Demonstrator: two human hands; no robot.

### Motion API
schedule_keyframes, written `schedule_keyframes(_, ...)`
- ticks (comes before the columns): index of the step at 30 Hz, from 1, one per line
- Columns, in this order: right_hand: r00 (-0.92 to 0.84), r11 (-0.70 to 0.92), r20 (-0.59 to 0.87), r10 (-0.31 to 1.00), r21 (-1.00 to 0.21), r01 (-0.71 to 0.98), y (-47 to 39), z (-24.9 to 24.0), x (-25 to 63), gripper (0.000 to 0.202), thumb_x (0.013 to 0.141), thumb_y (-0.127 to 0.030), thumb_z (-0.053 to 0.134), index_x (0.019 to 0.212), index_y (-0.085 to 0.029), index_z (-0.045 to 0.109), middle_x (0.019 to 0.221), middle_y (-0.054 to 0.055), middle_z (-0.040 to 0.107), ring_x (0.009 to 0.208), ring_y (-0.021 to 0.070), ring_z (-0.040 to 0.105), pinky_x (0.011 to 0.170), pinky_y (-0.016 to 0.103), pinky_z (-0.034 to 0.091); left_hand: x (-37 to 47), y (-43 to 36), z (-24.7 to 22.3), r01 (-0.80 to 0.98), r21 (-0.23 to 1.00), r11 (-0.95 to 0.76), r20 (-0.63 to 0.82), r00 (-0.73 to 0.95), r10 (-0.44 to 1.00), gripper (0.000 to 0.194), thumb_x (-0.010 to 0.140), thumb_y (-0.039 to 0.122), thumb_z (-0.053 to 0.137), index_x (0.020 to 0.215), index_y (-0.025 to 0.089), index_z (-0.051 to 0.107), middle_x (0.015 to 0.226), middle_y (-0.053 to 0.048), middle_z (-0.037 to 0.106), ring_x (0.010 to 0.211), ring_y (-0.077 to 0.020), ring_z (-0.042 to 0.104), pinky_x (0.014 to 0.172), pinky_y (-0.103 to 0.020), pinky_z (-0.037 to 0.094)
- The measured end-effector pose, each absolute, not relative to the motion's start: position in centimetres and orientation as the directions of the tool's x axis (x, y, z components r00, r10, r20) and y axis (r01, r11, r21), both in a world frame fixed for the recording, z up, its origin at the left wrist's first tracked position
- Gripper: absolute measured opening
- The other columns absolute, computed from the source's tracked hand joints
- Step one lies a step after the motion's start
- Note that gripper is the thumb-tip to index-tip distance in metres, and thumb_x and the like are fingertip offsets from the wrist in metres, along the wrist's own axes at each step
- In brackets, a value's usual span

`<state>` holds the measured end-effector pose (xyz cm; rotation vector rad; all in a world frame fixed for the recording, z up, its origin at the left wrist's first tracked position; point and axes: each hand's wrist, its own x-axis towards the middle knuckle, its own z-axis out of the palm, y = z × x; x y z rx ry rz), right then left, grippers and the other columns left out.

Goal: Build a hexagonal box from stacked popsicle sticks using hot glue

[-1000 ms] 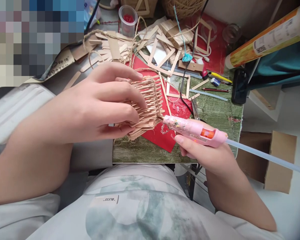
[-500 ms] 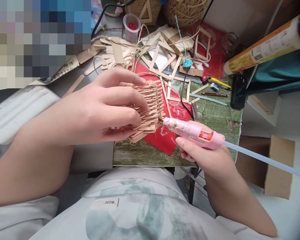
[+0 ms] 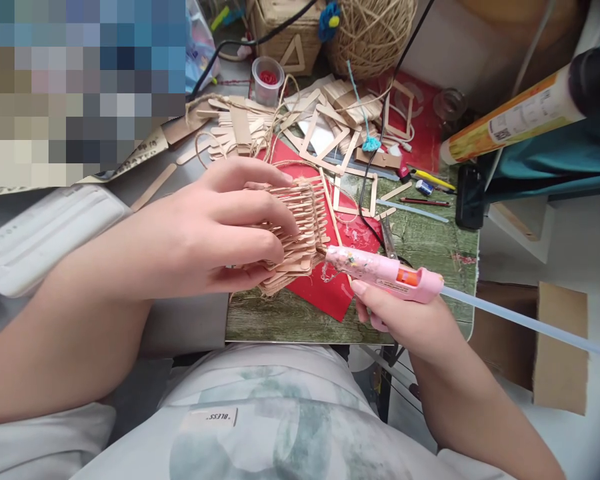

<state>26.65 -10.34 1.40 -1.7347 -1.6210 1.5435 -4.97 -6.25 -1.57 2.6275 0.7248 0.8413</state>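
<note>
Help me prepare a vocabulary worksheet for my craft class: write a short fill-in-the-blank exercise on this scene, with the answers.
1. The glue gun in the right hand is coloured ____.
2. The left hand holds a structure built of many flat wooden ____.
3. The sheet lying partly beneath the structure is coloured ____.

Missing words: pink; sticks; red.

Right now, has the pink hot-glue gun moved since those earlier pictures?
No, not noticeably: judged by the red paper, the pink hot-glue gun is about where it was; the whole view shifted.
</note>
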Motion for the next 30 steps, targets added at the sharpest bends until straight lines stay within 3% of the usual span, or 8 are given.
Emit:
schedule_keyframes(4, -0.143, -0.496, -0.622, 0.77, -0.724, 0.48, -10.5, 2.1, 26.1, 0.035, 0.094, -0.036, 0.073, 0.126, -0.026, 0.082, 0.058, -0.002, 0.059, 0.05, 0.011, 0.042, 0.045, 0.022, 0.041, -5.0, -6.4, -1.4, 0.384, 0.422, -0.821, 0.436, 0.708, 0.556, 0.006, 0.099, 0.032, 0.067, 0.105, 0.033, 0.068, 0.122, 0.003, 0.075, 0.144, -0.0269, 0.057, 0.123, -0.048, 0.051)
schedule_keyframes(8, -0.176, -0.51, -0.653, 0.737, -0.708, 0.489, -10.0, 2.4, 26.3, 0.047, 0.093, -0.038, 0.073, 0.138, -0.028, 0.076, 0.056, -0.003, 0.059, 0.05, 0.0112, 0.043, 0.046, 0.021, 0.041, -5.0, -6.3, -1.5, 0.385, 0.433, -0.815, 0.425, 0.71, 0.561, 0.005, 0.099, 0.032, 0.066, 0.104, 0.033, 0.068, 0.122, 0.003, 0.075, 0.143, -0.0273, 0.059, 0.124, -0.048, 0.049)
schedule_keyframes(14, -0.279, -0.474, -0.698, 0.659, -0.674, 0.567, -9.0, 3.2, 27.8, 0.058, 0.094, -0.035, 0.071, 0.151, -0.028, 0.065, 0.06, -0.003, 0.06, 0.052, 0.0138, 0.057, 0.046, 0.022, 0.045, -5.0, -6.1, -1.7, 0.357, 0.412, -0.838, 0.456, 0.715, 0.529, 0.005, 0.097, 0.03, 0.07, 0.101, 0.031, 0.067, 0.122, 0.003, 0.075, 0.141, -0.0276, 0.059, 0.123, -0.047, 0.05)
schedule_keyframes(19, -0.281, -0.44, -0.683, 0.675, -0.677, 0.589, -8.1, 4.3, 28.3, 0.05, 0.09, -0.03, 0.075, 0.14, -0.026, 0.072, 0.076, 0.0, 0.069, 0.06, 0.015, 0.065, 0.053, 0.024, 0.052, -4.9, -6.1, -1.6, 0.341, 0.408, -0.847, 0.481, 0.708, 0.517, 0.006, 0.097, 0.029, 0.071, 0.102, 0.03, 0.067, 0.122, 0.002, 0.076, 0.141, -0.0275, 0.058, 0.121, -0.047, 0.05)
schedule_keyframes(22, -0.301, -0.373, -0.69, 0.658, -0.646, 0.666, -7.6, 4.8, 28.4, 0.044, 0.094, -0.039, 0.074, 0.137, -0.027, 0.075, 0.079, 0.002, 0.073, 0.062, 0.0162, 0.068, 0.054, 0.025, 0.056, -4.9, -6.1, -1.6, 0.323, 0.413, -0.851, 0.488, 0.711, 0.507, 0.007, 0.097, 0.026, 0.072, 0.102, 0.027, 0.067, 0.124, 0.0, 0.075, 0.142, -0.0276, 0.056, 0.123, -0.046, 0.048)
schedule_keyframes(25, -0.271, -0.364, -0.686, 0.676, -0.63, 0.686, -7.5, 4.8, 28.6, 0.038, 0.094, -0.052, 0.075, 0.117, -0.023, 0.082, 0.076, 0.005, 0.076, 0.061, 0.0176, 0.07, 0.052, 0.024, 0.055, -4.9, -6.1, -1.6, 0.329, 0.421, -0.845, 0.48, 0.71, 0.515, 0.006, 0.097, 0.026, 0.072, 0.101, 0.028, 0.067, 0.123, 0.0, 0.075, 0.141, -0.0277, 0.057, 0.123, -0.044, 0.047)
schedule_keyframes(30, -0.211, -0.399, -0.686, 0.697, -0.615, 0.68, -7.5, 4.3, 28.9, 0.047, 0.091, -0.063, 0.076, 0.098, -0.017, 0.082, 0.067, 0.005, 0.071, 0.054, 0.0161, 0.063, 0.045, 0.024, 0.047, -5.0, -6.1, -1.7, 0.338, 0.429, -0.838, 0.464, 0.713, 0.526, 0.006, 0.097, 0.029, 0.071, 0.102, 0.03, 0.067, 0.121, 0.002, 0.075, 0.141, -0.0283, 0.059, 0.121, -0.046, 0.05)
